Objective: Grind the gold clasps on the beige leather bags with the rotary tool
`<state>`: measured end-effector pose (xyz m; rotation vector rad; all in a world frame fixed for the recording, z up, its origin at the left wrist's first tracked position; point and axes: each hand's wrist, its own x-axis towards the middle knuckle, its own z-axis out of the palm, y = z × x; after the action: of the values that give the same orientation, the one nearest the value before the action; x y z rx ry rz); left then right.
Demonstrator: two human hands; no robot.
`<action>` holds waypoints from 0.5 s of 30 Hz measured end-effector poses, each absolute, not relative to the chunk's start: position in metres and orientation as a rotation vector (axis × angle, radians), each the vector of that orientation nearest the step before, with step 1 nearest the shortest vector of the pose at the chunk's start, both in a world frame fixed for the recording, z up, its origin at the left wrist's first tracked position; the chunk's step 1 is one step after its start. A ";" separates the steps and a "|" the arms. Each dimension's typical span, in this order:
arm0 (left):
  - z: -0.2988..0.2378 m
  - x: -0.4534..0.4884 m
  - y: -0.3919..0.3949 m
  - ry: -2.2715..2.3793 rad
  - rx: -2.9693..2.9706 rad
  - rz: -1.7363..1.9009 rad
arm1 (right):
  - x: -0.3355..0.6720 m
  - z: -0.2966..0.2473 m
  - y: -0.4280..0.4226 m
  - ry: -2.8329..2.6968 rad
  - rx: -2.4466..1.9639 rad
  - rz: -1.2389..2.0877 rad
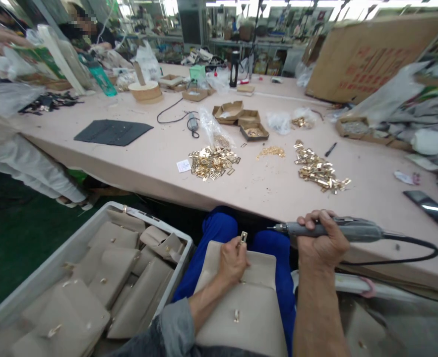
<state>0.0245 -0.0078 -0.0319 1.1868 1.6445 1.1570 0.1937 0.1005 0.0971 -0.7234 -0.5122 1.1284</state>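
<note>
On my lap lies a beige bag piece [256, 307] with a small metal fitting [236, 316] on its lower panel. My left hand [232, 260] is closed on a gold metal buckle plate [243, 237], just above the bag's upper flap. A grey electric screwdriver [334, 230] with a black cord is gripped in my right hand [323, 233], its bit pointing left near the table's front edge. The bit touches nothing. The palm side of my left hand is hidden.
A grey crate [183, 258] of beige bags [103, 277] stands at the left. Gold hardware piles [213, 162], small cardboard boxes [254, 131], a black sheet [112, 132] and a phone [432, 209] lie on the table [159, 171]. A person's light trousers [32, 163] show at left.
</note>
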 end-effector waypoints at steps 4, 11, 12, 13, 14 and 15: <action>-0.030 0.012 -0.002 1.321 0.772 1.197 | 0.214 0.093 0.135 -0.436 -0.665 1.122; -0.033 0.009 0.000 1.287 0.680 1.189 | 0.224 0.076 0.192 -0.350 -0.626 1.137; -0.032 0.009 0.000 1.298 0.680 1.180 | 0.223 0.074 0.197 -0.338 -0.630 1.137; -0.032 0.009 0.001 1.306 0.680 1.172 | 0.221 0.071 0.202 -0.329 -0.635 1.134; -0.032 0.009 0.001 1.312 0.679 1.167 | 0.220 0.069 0.207 -0.326 -0.639 1.133; -0.031 0.009 0.001 1.316 0.678 1.161 | 0.218 0.067 0.211 -0.328 -0.643 1.131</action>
<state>0.0095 0.0009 -0.0315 0.6777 1.3156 1.1614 0.2183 0.2113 0.0674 -0.6428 -0.3285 1.1306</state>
